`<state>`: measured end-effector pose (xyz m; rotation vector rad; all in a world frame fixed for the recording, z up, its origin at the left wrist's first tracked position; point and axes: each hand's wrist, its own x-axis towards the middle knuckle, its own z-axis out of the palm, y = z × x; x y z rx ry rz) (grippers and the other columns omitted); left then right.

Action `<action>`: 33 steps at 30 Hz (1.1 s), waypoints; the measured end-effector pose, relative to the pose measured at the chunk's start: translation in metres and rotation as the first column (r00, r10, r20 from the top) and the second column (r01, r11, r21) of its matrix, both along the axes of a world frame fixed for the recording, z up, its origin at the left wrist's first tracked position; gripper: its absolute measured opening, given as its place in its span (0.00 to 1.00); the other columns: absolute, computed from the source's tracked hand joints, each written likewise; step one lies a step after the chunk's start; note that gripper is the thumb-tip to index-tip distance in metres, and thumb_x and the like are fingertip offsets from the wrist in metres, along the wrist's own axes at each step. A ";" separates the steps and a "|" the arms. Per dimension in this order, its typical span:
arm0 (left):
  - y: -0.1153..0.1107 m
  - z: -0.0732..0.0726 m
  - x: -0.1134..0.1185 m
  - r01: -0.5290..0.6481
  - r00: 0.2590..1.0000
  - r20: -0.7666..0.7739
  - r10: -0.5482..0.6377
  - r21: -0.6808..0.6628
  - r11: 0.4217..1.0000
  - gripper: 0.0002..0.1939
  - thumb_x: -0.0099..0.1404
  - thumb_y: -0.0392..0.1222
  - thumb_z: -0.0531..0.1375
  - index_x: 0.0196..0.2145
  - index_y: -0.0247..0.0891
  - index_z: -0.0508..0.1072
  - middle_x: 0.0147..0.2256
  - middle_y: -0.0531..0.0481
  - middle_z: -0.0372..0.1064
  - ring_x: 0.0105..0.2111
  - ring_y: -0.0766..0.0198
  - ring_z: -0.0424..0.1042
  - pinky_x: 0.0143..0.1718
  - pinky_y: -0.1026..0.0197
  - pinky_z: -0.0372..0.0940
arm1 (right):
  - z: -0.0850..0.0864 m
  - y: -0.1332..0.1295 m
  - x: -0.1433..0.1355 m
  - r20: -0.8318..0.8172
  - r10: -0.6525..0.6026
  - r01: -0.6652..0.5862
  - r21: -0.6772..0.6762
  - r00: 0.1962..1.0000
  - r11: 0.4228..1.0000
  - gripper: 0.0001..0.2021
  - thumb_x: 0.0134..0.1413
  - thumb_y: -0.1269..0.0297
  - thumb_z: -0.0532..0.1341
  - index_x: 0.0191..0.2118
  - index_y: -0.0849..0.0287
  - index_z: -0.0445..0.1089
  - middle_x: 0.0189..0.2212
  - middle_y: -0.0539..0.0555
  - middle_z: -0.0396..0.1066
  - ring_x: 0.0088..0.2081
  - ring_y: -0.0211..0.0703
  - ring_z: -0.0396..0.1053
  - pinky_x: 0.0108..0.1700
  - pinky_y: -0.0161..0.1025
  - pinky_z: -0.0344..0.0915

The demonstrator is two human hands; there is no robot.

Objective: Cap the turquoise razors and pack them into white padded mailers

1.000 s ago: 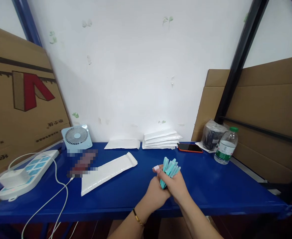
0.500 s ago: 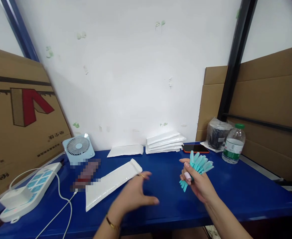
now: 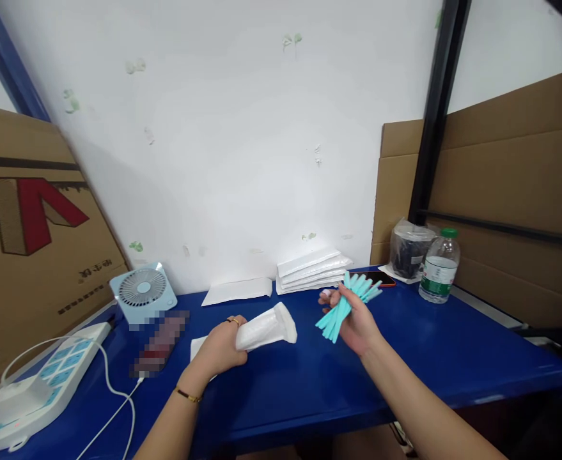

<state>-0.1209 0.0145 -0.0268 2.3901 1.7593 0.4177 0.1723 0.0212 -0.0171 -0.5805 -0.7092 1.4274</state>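
My left hand (image 3: 223, 348) is wrapped around a white padded envelope (image 3: 264, 327), whose mouth bulges open toward the right. The envelope's far end shows behind my wrist. In my right hand (image 3: 355, 319) is a bundle of thin turquoise sticks (image 3: 341, 313), fanned out at the top and gripped around the middle. The sticks are a short distance to the right of the envelope's mouth, apart from it. What the sticks are exactly, I cannot tell.
At the back by the wall are a stack of white padded envelopes (image 3: 309, 273) and a single one (image 3: 237, 291). A phone (image 3: 385, 279), a bottle (image 3: 438, 268) and a bagged dark container (image 3: 409, 252) stand right. On the left are a fan (image 3: 142, 291) and a power strip (image 3: 53, 386) with a cable.
My left hand has closed around the envelope, and its mouth has opened out. My right hand has moved left and slightly up with the sticks, which now tilt differently.
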 end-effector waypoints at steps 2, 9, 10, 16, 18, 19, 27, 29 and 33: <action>-0.007 0.006 0.019 0.069 0.994 0.082 -0.068 -0.021 0.997 0.19 0.45 0.34 0.56 0.38 0.40 0.65 0.31 0.53 0.66 0.32 0.60 0.67 0.31 0.64 0.56 | 0.007 0.004 -0.010 0.003 -0.004 0.004 0.071 1.000 0.997 0.17 0.46 0.53 0.62 0.16 0.59 0.66 0.28 0.52 0.69 0.40 0.46 0.68 0.43 0.41 0.61; -0.015 0.016 0.055 0.262 0.878 0.417 -0.234 -0.012 0.965 0.14 0.48 0.34 0.55 0.35 0.38 0.62 0.30 0.55 0.61 0.29 0.66 0.61 0.29 0.67 0.54 | 0.008 0.000 -0.035 0.126 -0.026 0.004 0.169 0.992 0.986 0.17 0.49 0.50 0.60 0.22 0.59 0.68 0.35 0.53 0.70 0.45 0.48 0.66 0.43 0.39 0.61; -0.013 0.014 0.057 0.280 0.857 0.454 -0.246 -0.009 0.960 0.13 0.48 0.34 0.55 0.35 0.38 0.62 0.30 0.55 0.61 0.29 0.66 0.61 0.29 0.67 0.55 | 0.010 -0.001 -0.037 0.157 -0.027 0.001 0.164 0.987 0.987 0.17 0.48 0.49 0.60 0.23 0.60 0.69 0.36 0.54 0.70 0.44 0.48 0.66 0.42 0.39 0.61; -0.003 0.009 0.063 0.358 0.738 0.615 -0.278 -0.007 0.934 0.16 0.51 0.35 0.56 0.39 0.36 0.61 0.33 0.53 0.61 0.31 0.66 0.61 0.33 0.65 0.58 | 0.045 0.011 -0.039 0.091 -0.084 0.061 0.227 0.992 0.972 0.16 0.45 0.50 0.62 0.22 0.59 0.67 0.30 0.52 0.71 0.41 0.46 0.68 0.41 0.38 0.62; -0.003 0.011 0.065 0.358 0.718 0.633 -0.289 0.021 0.934 0.16 0.51 0.35 0.57 0.40 0.36 0.62 0.34 0.52 0.61 0.32 0.65 0.61 0.35 0.64 0.59 | 0.059 0.018 -0.036 0.091 -0.099 0.079 0.202 0.991 0.976 0.15 0.44 0.50 0.62 0.23 0.59 0.68 0.26 0.51 0.70 0.36 0.43 0.68 0.36 0.36 0.63; -0.003 0.012 0.066 0.360 0.711 0.639 -0.294 0.029 0.933 0.16 0.51 0.35 0.58 0.40 0.36 0.62 0.34 0.52 0.61 0.33 0.65 0.60 0.36 0.64 0.59 | 0.064 0.020 -0.035 0.107 -0.097 0.077 0.179 0.989 0.981 0.15 0.44 0.50 0.63 0.23 0.59 0.68 0.24 0.51 0.69 0.32 0.42 0.67 0.33 0.36 0.63; -0.003 0.009 0.067 0.372 0.669 0.682 -0.296 0.038 0.927 0.18 0.52 0.38 0.59 0.41 0.36 0.62 0.35 0.50 0.62 0.33 0.64 0.61 0.36 0.63 0.60 | 0.072 0.022 -0.034 0.149 -0.134 0.114 0.137 0.980 0.984 0.16 0.39 0.51 0.66 0.24 0.60 0.69 0.22 0.50 0.68 0.26 0.38 0.65 0.28 0.34 0.63; -0.002 0.006 0.067 0.372 0.650 0.700 -0.296 0.047 0.927 0.20 0.51 0.39 0.60 0.42 0.36 0.62 0.36 0.50 0.62 0.34 0.63 0.61 0.38 0.63 0.60 | 0.069 0.019 -0.037 0.170 -0.147 0.111 0.203 0.974 0.973 0.16 0.40 0.51 0.65 0.25 0.60 0.70 0.23 0.50 0.69 0.26 0.38 0.65 0.29 0.35 0.64; 0.002 -0.001 0.069 0.380 0.551 0.793 -0.260 0.039 0.924 0.26 0.50 0.45 0.62 0.45 0.36 0.61 0.38 0.48 0.63 0.36 0.62 0.62 0.39 0.62 0.60 | 0.064 0.008 -0.044 0.216 -0.175 0.102 0.312 0.961 0.945 0.14 0.44 0.52 0.64 0.25 0.60 0.71 0.27 0.50 0.71 0.31 0.40 0.67 0.36 0.37 0.64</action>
